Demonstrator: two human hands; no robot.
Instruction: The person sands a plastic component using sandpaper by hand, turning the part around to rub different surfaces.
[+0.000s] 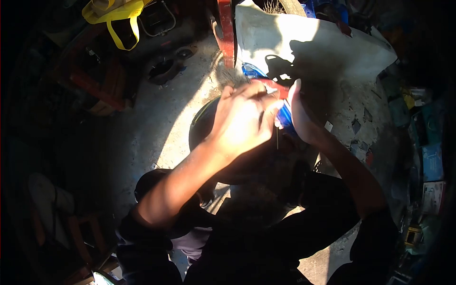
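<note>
A glossy blue and red object (285,115) lies between my hands; its kind I cannot make out. My right hand (305,119) is against its right side, thumb pointing up, other fingers mostly hidden behind it. Bright sun falls on my left hand (243,118), whose fingers are bent and pressed together at the object's near left side. What they pinch is hidden. A thin, straight, pale strip (277,140) hangs just below those fingertips. Under both hands is a dark round shape (202,137) with a yellowish rim, largely in shadow.
A large whitish sheet (323,52) stands beyond my hands, beside a red metal post (227,33). A yellow bag (118,19) is at upper left. Boxes (433,164) line the right edge. Small scraps (356,126) litter the concrete floor (137,109). Deep shadow hides much.
</note>
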